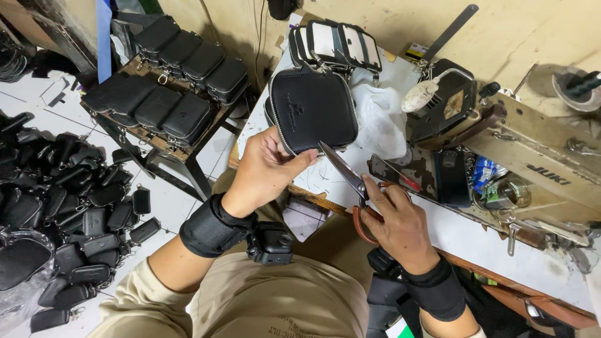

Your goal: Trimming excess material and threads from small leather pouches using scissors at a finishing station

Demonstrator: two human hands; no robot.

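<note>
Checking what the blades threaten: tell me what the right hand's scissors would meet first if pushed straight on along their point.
The right hand aims the scissors up-left. The tip already sits at the lower edge of the black pouch held by the left hand, so likely the pouch first.

the left hand [266, 169] holds a zipped pouch [313, 109] above the near left part of the work table [476, 244]. the right hand [400, 225] is to the right of it and nearer the person, holding scissors [350, 178] whose tips touch the pouch's lower edge. behind the pouch, a row of pouches [335, 40] stands at the table's far edge. a sewing machine [532, 156] sits on the table to the right. a low rack [159, 87] stands left of the table, with pouches stacked on it. further left, a heap of pouches [69, 206] lies on the floor [169, 200]
</note>
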